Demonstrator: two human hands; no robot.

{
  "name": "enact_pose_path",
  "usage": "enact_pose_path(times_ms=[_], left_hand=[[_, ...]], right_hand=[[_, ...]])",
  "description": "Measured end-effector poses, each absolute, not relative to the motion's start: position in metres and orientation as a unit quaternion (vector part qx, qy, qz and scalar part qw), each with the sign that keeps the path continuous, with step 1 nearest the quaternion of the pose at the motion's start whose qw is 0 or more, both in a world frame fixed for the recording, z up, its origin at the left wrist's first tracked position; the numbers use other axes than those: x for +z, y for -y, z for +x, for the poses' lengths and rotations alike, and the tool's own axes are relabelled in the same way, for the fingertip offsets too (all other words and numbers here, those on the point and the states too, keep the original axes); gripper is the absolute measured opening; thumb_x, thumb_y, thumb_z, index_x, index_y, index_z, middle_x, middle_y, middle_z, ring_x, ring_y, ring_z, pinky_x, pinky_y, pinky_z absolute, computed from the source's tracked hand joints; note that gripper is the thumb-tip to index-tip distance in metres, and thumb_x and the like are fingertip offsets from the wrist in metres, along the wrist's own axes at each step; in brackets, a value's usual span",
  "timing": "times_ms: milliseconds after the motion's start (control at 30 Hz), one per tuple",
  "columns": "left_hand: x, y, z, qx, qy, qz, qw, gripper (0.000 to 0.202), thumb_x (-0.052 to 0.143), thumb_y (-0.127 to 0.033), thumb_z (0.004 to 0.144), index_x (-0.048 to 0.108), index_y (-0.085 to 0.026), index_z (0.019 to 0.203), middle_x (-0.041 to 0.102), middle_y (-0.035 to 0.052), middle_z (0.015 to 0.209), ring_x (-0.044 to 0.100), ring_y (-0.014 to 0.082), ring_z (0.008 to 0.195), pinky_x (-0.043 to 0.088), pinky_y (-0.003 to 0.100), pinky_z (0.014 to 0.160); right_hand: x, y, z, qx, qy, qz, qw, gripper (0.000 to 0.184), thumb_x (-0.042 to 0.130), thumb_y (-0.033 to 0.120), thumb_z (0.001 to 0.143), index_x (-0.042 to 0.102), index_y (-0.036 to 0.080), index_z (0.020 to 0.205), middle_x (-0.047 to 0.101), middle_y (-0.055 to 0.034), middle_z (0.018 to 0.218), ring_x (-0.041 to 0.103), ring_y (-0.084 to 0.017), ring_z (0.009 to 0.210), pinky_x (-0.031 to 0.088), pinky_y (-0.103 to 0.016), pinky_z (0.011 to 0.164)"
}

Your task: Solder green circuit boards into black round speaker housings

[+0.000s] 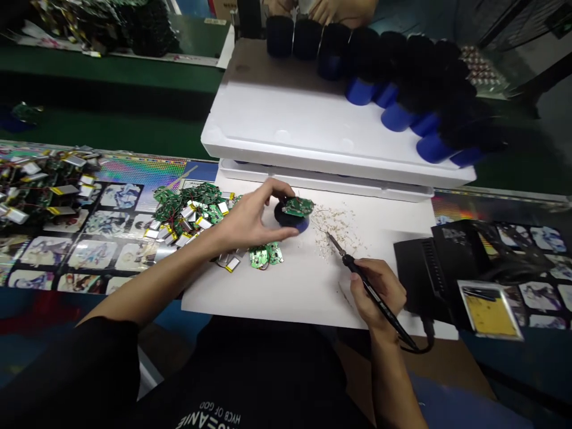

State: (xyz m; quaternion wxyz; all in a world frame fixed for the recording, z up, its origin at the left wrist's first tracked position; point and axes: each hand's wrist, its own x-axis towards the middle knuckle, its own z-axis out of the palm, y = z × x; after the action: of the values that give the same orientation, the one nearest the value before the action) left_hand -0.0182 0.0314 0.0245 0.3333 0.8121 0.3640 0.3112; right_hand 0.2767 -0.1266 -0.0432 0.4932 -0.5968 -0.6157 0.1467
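My left hand (259,217) grips a small round housing (301,226), blue and black, with thumb and fingers around its sides. On top of the housing sits a green circuit board (298,207). My right hand (378,290) holds a black soldering iron (370,289) like a pen, its metal tip pointing up and left. The tip is over scattered pale crumbs (337,229) on the white sheet, apart from the board. Loose green boards (266,256) lie just below my left hand.
A pile of circuit boards with small batteries (187,211) lies left on the white work sheet (268,295); another heap (44,185) is farther left. White foam trays (286,125) carry several blue-and-black cylinders (397,116). Right stand a black box (417,274) and yellow sponge tray (490,310). A co-worker's hands (326,9) show behind.
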Motion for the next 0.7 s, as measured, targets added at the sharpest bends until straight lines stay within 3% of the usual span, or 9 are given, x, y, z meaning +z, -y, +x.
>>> enact_pose_path(times_ms=[367,567,700], left_hand=[[0.05,-0.091,-0.098,0.474,-0.412,0.74,0.242,0.081,0.087,-0.075,0.074,0.051,-0.028,0.128,0.067,0.0073,0.122,0.066,0.0289,0.122,0.058,0.045,0.101],[0.056,-0.121,-0.169,0.474,-0.533,0.669,0.207,0.075,0.088,-0.062,0.071,0.05,-0.024,0.124,0.068,0.0087,0.119,0.068,0.0283,0.122,0.058,0.036,0.093],[0.047,-0.14,-0.193,0.361,-0.658,0.634,0.189,0.064,0.082,-0.048,0.075,0.05,-0.021,0.123,0.069,0.0104,0.129,0.066,0.0258,0.125,0.054,0.034,0.104]], right_hand=[[-0.048,0.127,0.28,0.137,0.619,-0.594,0.495,0.014,0.073,0.026,0.091,0.075,0.023,0.105,0.075,-0.0027,0.092,0.075,-0.02,0.081,0.065,-0.033,0.075],[-0.058,0.132,0.281,0.158,0.5,-0.672,0.523,0.03,0.079,0.047,0.092,0.079,0.022,0.109,0.079,-0.0037,0.084,0.076,-0.021,0.066,0.063,-0.032,0.066],[-0.059,0.131,0.281,0.204,0.459,-0.689,0.523,0.048,0.074,0.061,0.093,0.079,0.02,0.119,0.077,-0.0038,0.072,0.071,-0.021,0.056,0.059,-0.033,0.056]])
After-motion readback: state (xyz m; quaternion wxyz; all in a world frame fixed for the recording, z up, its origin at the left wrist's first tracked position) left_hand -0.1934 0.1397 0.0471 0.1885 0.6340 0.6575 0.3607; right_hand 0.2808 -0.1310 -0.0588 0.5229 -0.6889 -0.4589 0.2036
